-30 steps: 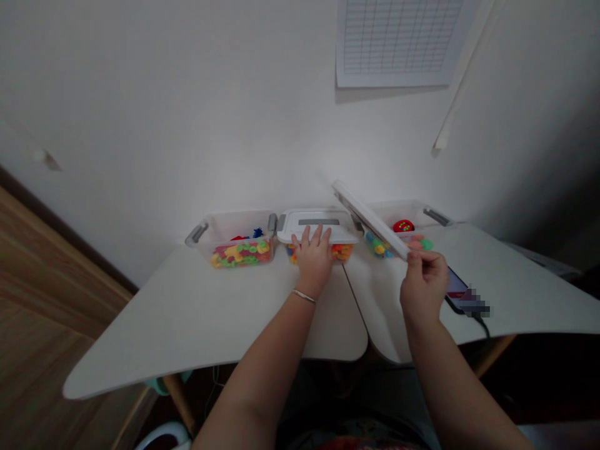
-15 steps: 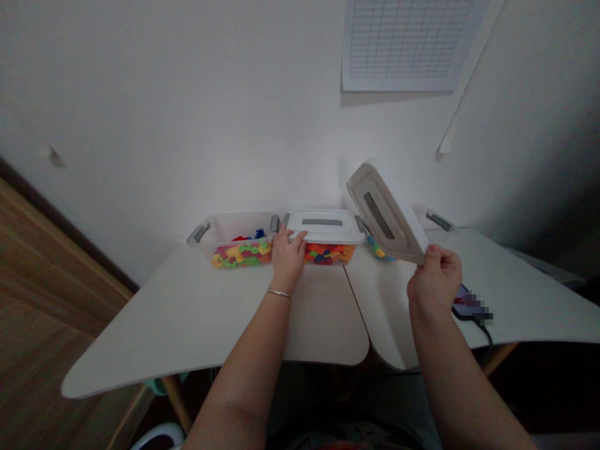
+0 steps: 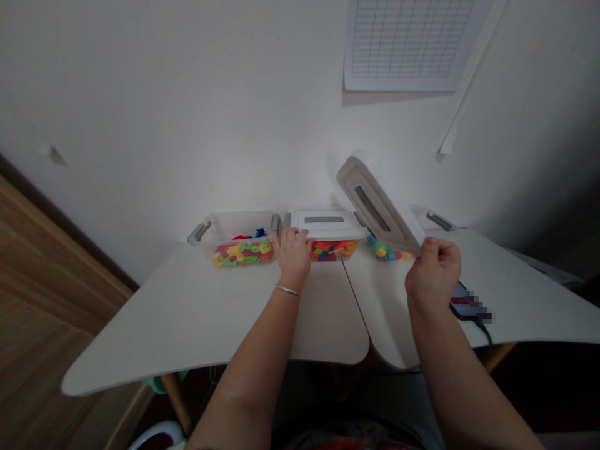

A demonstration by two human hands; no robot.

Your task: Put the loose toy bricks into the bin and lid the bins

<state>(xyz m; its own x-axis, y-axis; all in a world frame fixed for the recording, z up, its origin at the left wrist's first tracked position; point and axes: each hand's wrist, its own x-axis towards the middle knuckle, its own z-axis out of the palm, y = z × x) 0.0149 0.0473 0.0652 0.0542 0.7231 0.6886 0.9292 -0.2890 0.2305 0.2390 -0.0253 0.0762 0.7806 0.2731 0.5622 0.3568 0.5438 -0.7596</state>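
My hands are well apart: my left hand [image 3: 293, 255] lies with its fingers over the front edge of a white box lid [image 3: 325, 224] on a clear plastic middle box [image 3: 344, 257], though I cannot tell whether it grips, while my right hand [image 3: 434, 275] pinches the lower edge of a second white lid [image 3: 379, 203], tilted up at 11 o'clock from that hand. Coloured plastic pieces [image 3: 334, 249] fill the middle box at 2 o'clock from my left hand. An open clear box [image 3: 237, 224] of similar pieces sits at 10 o'clock from that hand on a white table [image 3: 164, 319], and a phone [image 3: 462, 300] lies at 3 o'clock from my right hand.
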